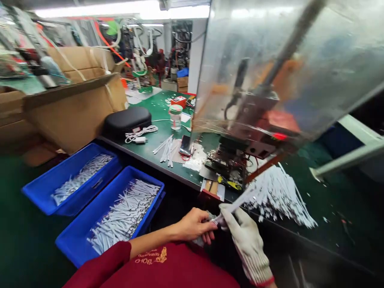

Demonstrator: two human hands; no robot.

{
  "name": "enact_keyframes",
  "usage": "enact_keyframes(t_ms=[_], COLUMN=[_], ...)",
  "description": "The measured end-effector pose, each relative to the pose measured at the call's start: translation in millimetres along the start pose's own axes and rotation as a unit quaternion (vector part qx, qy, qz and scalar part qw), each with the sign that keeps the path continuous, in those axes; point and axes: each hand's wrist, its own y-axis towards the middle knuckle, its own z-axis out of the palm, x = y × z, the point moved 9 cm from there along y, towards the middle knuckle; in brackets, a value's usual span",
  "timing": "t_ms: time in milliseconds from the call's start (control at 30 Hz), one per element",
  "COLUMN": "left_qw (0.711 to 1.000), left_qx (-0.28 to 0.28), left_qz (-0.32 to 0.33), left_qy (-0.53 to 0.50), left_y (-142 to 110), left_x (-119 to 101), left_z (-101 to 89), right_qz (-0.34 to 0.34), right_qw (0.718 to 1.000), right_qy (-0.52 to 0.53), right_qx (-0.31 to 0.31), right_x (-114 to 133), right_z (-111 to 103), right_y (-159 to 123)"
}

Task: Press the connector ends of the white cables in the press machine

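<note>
My bare left hand (195,227) is closed in a pinch on the near end of a thin white strip (240,202), just below the bench edge. My right hand (244,236), in a white knit glove, is closed on the same strip right beside it. The strip slants up and to the right toward a fanned pile of white strips (279,196) lying on the green bench. A machine behind a clear plastic guard (264,68) stands over the bench right above my hands.
Two blue bins (45,188) (81,234) full of white strips sit low on the left. On the green bench (156,140) lie a black case (127,121), a white cable, a small jar and loose strips. Cardboard boxes (75,104) stand at the left.
</note>
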Motion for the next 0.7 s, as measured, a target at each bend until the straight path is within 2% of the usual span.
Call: enact_keyframes(t_ms=[100, 200, 267, 400, 533, 633, 700], left_qw=[1.000, 0.996, 0.993, 0.993, 0.989, 0.989, 0.991], left_qx=[0.020, 0.077, 0.087, 0.007, -0.067, -0.077, -0.060], left_qz=[-0.009, -0.022, -0.023, -0.013, 0.003, -0.003, -0.018], left_qy=[-0.014, -0.048, -0.074, -0.115, -0.131, -0.123, -0.115], left_y=[0, -3, -3, 4, 10, 14, 17], left_x=[-1, -8, -15, -23, -26, -26, -25], left_z=[3.3, 7.7, 4.5, -16.2, -32.6, -37.2, -36.5], right_qz=[0.012, -0.018, -0.029, -0.017, 0.014, 0.021, 0.031], right_qw=[0.998, 0.989, 0.979, 0.959, 0.942, 0.936, 0.935], right_qy=[0.064, 0.137, 0.179, 0.230, 0.291, 0.315, 0.323], right_qx=[0.006, 0.061, 0.099, 0.164, 0.170, 0.155, 0.141], right_x=[0, 21, 34, 38, 24, 18, 16], right_z=[0, 3, 4, 17, 37, 46, 49], right_y=[-6, 7, 22, 61, 96, 107, 110])
